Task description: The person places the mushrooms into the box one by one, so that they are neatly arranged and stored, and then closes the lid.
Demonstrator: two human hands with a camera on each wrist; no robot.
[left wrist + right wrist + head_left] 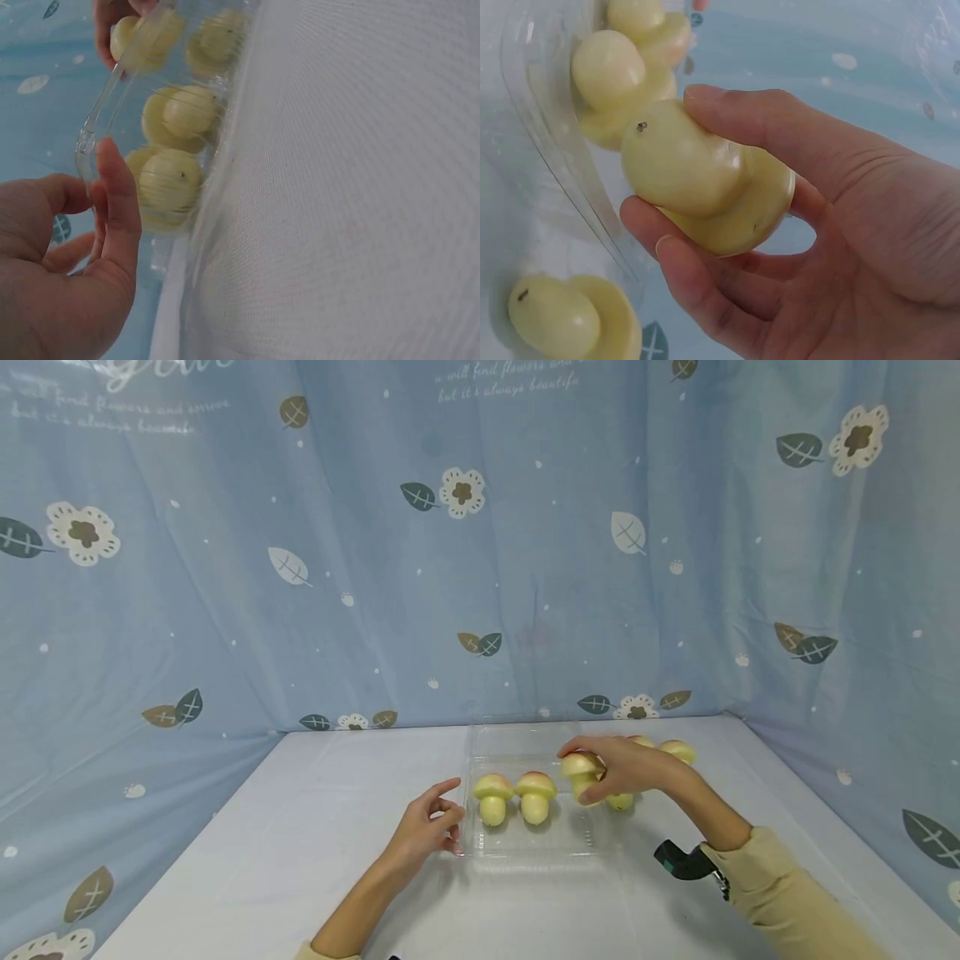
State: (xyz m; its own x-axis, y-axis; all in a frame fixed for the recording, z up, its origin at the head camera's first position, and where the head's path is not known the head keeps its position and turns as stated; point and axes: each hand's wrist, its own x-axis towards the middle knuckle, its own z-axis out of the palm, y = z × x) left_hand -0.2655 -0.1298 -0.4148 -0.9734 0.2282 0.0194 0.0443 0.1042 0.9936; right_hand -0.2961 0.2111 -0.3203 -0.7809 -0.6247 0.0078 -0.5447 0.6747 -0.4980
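My right hand (pixel 626 766) grips a pale yellow toy mushroom (pixel 579 768), fingers around its cap and thumb near the stem, over the right part of a clear plastic box (pixel 525 843). In the right wrist view, that mushroom's rounded stem end faces the camera. Two similar mushrooms, a left one (pixel 492 800) and a middle one (pixel 535 797), lie side by side in the box, caps toward the back. At the box's left edge, my left hand (pixel 423 831) pinches the rim between thumb and fingers, as the left wrist view shows.
To the right of the box lie more mushrooms; one (pixel 621 802) is partly hidden by my right hand, another (pixel 677 750) sits farther back. The box's clear lid (pixel 521 741) lies folded back behind it. A blue patterned curtain (pixel 375 568) hangs around the white table (pixel 322 802).
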